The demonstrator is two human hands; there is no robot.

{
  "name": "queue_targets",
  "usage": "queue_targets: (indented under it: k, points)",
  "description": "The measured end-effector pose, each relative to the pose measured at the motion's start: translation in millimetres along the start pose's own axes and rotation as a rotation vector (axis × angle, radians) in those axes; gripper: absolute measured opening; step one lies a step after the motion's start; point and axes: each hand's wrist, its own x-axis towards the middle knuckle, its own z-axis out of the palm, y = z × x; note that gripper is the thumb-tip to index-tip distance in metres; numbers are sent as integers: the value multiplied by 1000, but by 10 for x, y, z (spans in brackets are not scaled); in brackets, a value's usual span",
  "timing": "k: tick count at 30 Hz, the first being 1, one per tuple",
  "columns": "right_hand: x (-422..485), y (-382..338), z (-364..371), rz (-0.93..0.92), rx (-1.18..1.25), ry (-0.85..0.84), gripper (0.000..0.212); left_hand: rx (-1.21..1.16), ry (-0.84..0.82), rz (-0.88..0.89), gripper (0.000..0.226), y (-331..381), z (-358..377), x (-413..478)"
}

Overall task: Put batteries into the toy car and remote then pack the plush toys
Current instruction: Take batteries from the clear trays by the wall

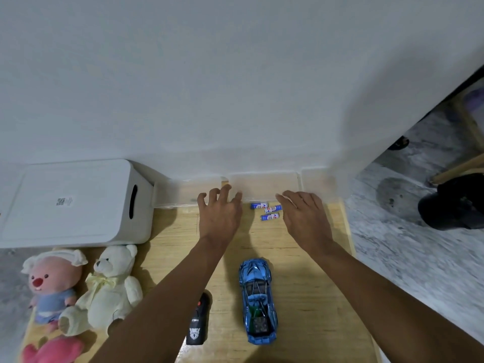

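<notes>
- while both arms reach toward the far edge of the wooden table, the left hand spreads lightly bent fingers at the rim of a clear plastic box by the wall, holding nothing.
- the right hand is empty, its fingers straight, just right of the blue batteries.
- the batteries lie loose on the table between the two hands.
- nearer the person, the blue toy car sits beside the black remote, which is partly hidden by the left forearm.
- the plush toys lie at the left, in front of a white lidded bin.
</notes>
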Motion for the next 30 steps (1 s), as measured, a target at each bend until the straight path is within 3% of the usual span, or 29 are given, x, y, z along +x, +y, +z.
queue_targets:
  k: [5, 9, 14, 18, 21, 30]
  points:
    - [180, -135, -145, 64, 5, -10, 36, -159, -15, -7, 49, -143, -148, -8]
    - [496, -350, -242, -18, 135, 31, 35, -279, 54, -154, 51, -660, -286, -42]
    - [898, -808, -219, -203, 190, -64, 36, -216, -211, -221, 63, -1267, -329, -57]
    - [1063, -1212, -50, -306, 182, -226, 43, -102, -311, -165, 55, -1377, -293, -27]
    - [1097, -1428, 74, -316, 97, -314, 47, -57, -299, -167, 48, -1320, -303, -35]
    - [1128, -1764, 133, -233, -174, -270, 52, 53, -225, -48, 43, -1397, -254, -19]
